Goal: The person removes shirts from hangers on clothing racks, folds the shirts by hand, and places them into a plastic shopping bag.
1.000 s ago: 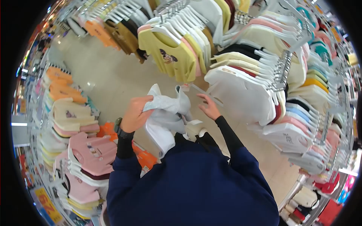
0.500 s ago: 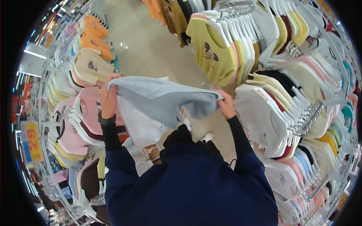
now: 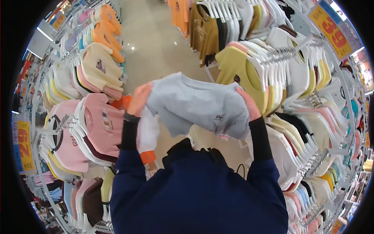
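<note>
A light grey T-shirt (image 3: 194, 99) with a small dark print on its front is stretched between my hands at chest height. My left hand (image 3: 140, 99) grips one shoulder, fingers closed on the cloth. At the opposite shoulder, my right hand (image 3: 250, 105) is closed on the fabric, its fingertips partly hidden. The shirt's neckline faces away from me, and a small white-and-red tag (image 3: 224, 137) shows at its lower edge. Below my left hand hangs something white and thin (image 3: 148, 130); whether that hand holds it too, I cannot tell.
Pink shirts (image 3: 102, 126) and cream shirts (image 3: 100, 67) hang on racks to the left. Along the right are yellow-green shirts (image 3: 243, 74) and white shirts (image 3: 274, 146) on hangers. A tiled aisle floor (image 3: 150, 43) runs ahead. A price sign (image 3: 331, 29) stands at upper right.
The grey T-shirt has gone from folded and drooping to spread out, its printed front now showing. My left hand has shifted right, and the view has tilted up along the aisle.
</note>
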`<state>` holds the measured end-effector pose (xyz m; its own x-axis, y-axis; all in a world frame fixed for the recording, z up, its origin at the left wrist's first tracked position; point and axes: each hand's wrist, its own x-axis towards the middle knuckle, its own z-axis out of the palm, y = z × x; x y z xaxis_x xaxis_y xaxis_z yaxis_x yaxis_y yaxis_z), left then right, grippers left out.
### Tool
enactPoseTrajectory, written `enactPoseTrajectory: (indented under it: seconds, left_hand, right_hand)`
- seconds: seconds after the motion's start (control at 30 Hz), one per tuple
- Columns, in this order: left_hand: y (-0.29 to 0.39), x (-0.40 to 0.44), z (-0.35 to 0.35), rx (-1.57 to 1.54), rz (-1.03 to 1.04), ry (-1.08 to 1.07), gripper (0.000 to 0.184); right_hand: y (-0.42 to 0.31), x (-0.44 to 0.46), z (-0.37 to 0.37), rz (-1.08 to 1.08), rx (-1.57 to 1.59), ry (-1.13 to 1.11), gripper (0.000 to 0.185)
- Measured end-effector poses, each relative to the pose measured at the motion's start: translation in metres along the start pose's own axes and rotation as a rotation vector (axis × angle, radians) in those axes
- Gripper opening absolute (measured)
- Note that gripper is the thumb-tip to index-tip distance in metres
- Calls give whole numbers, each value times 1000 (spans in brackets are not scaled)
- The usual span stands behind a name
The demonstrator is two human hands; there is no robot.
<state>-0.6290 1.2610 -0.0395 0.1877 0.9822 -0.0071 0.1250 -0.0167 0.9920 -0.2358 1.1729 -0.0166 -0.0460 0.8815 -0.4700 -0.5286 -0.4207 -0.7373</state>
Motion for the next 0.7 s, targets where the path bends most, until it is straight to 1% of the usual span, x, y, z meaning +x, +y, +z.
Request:
enactPoseTrajectory:
  seconds: [0.03,0.13,0.17,0.2,0.23,0.27,0.3,0.33,0.47,0.53,0.57,0.63,0.7]
  left_hand:
    - [-1,5,1,-14,-37,-17,35]
    - [7,8,22,24,31,-37,35]
    - [12,9,28,48,67,-31,34]
    - [19,10,31,154,121,-21,32]
    - [26,12,33,258,176,-7,30]
    - [31,15,33,361,227,10,29]
    - [34,20,32,374,234,17,27]
    - [36,26,30,389,242,23,25]
    - [27,61,16,499,269,46,18]
    - [12,86,10,483,282,41,21]
    - [6,99,6,476,287,35,23]
    - [4,132,-10,368,270,-43,27]
    - [8,163,-21,284,258,-100,30]
  right_hand:
    - [9,15,21,-35,-15,17,33]
    - [50,53,68,-124,-253,78,31]
    - [52,53,95,-93,-311,42,32]
    - [54,54,121,-64,-369,5,33]
    - [63,62,144,-136,-309,-22,33]
    - [63,73,158,-137,-268,-45,33]
    - [61,84,171,-138,-227,-68,33]
    - [58,95,180,-138,-183,-93,32]
    - [60,145,193,-152,-233,-177,29]
    - [60,174,194,-194,-305,-220,29]
    - [58,186,193,-232,-380,-211,28]
    - [49,209,193,-307,-528,-191,26]
    - [33,225,193,-528,-497,-348,31]
